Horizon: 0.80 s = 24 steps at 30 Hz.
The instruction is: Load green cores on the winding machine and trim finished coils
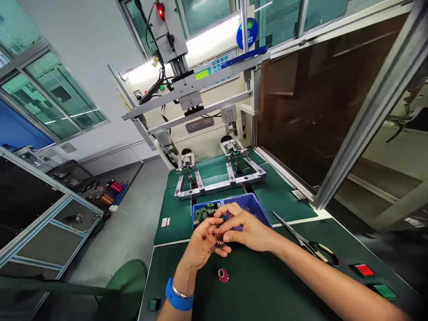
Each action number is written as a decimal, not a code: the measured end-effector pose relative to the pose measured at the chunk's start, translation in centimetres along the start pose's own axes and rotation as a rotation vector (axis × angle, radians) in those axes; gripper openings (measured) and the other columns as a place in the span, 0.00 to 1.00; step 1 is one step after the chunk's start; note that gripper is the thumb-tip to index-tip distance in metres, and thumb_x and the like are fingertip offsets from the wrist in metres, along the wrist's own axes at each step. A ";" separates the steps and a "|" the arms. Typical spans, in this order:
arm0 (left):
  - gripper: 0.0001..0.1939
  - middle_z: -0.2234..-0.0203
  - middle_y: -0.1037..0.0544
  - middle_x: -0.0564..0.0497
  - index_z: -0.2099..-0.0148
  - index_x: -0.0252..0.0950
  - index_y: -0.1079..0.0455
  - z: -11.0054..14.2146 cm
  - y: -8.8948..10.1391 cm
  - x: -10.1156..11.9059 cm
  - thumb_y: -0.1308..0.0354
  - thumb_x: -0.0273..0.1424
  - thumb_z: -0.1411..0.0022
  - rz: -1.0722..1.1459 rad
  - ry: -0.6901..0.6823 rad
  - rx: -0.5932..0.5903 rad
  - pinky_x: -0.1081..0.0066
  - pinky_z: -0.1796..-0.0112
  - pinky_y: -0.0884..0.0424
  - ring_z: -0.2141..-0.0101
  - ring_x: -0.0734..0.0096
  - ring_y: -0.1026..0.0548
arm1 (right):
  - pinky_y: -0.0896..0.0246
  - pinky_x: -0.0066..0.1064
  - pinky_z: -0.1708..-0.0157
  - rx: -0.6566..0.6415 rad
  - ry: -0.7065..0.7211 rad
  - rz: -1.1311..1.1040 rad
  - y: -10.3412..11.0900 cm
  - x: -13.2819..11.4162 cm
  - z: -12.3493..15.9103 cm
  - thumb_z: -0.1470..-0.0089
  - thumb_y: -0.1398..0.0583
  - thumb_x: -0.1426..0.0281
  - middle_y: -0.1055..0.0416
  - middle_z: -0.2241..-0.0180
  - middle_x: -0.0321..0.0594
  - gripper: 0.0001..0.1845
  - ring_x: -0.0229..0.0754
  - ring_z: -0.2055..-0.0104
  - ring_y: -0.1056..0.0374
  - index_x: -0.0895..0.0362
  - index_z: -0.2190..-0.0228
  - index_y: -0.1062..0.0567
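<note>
My left hand (200, 245) and my right hand (247, 229) meet over the green mat, just in front of a blue bin (249, 205). Both pinch one small copper-wound stator core (220, 241) between their fingertips. A second small core with red winding (223, 275) lies on the mat a little nearer to me, apart from both hands. The blue bin holds several green-wound cores (204, 211) at its left end. A blue band sits on my left wrist.
Scissors (306, 243) lie on the mat to the right. Red (364, 269) and green (384, 291) buttons sit at the right front. Behind the bin stand two metal winding fixtures (220, 176) under an overhead machine head. A green stool (125, 281) is at lower left.
</note>
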<state>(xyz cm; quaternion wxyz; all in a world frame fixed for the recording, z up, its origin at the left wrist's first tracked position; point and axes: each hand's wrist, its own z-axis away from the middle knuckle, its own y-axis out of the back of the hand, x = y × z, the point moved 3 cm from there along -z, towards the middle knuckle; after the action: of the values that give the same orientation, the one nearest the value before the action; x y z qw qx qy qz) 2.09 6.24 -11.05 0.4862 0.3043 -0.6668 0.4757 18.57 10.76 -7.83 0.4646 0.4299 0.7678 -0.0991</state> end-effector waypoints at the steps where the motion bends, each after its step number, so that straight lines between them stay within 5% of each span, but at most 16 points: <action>1: 0.33 0.67 0.22 0.47 0.47 0.36 0.31 0.0 -0.1 -0.2 0.28 0.48 0.49 -0.005 0.012 -0.008 0.76 0.72 0.22 0.71 0.63 0.19 | 0.48 0.52 0.46 0.012 -0.007 -0.032 -0.1 0.3 0.2 0.40 0.35 0.46 0.34 0.52 0.43 0.19 0.56 0.47 0.43 0.47 0.62 0.16; 9: 0.32 0.68 0.23 0.49 0.50 0.36 0.29 -0.5 -0.8 -1.4 0.27 0.48 0.51 0.000 -0.012 0.049 0.76 0.74 0.23 0.73 0.67 0.20 | 0.47 0.53 0.50 0.190 0.035 -0.075 -0.7 1.0 1.7 0.38 0.37 0.47 0.32 0.57 0.45 0.21 0.54 0.54 0.38 0.51 0.68 0.16; 14: 0.31 0.72 0.22 0.43 0.51 0.30 0.28 -0.5 -1.2 -2.0 0.37 0.54 0.41 0.032 0.080 0.038 0.71 0.71 0.22 0.71 0.62 0.20 | 0.44 0.50 0.52 0.289 0.054 0.000 -0.7 0.8 2.0 0.36 0.38 0.51 0.32 0.58 0.45 0.20 0.54 0.54 0.38 0.51 0.68 0.17; 20: 0.21 0.67 0.24 0.51 0.56 0.36 0.28 -0.7 -0.8 -1.7 0.25 0.37 0.48 -0.069 -0.116 0.181 0.75 0.69 0.24 0.70 0.71 0.23 | 0.47 0.48 0.53 0.451 0.041 0.093 -1.0 1.0 2.4 0.35 0.39 0.59 0.33 0.61 0.43 0.16 0.52 0.56 0.39 0.52 0.71 0.19; 24: 0.24 0.64 0.26 0.52 0.55 0.39 0.27 -0.5 -0.9 -1.6 0.22 0.31 0.53 -0.071 -0.135 0.187 0.75 0.67 0.24 0.67 0.72 0.25 | 0.47 0.45 0.56 0.483 0.092 0.097 -1.3 1.1 2.6 0.33 0.40 0.58 0.35 0.63 0.42 0.17 0.51 0.57 0.39 0.53 0.70 0.19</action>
<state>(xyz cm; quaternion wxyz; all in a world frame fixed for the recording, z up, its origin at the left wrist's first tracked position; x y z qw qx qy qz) 3.63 6.30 -12.24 0.4264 0.4031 -0.6395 0.4967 18.96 9.12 -10.42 0.3172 0.5691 0.7205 -0.2376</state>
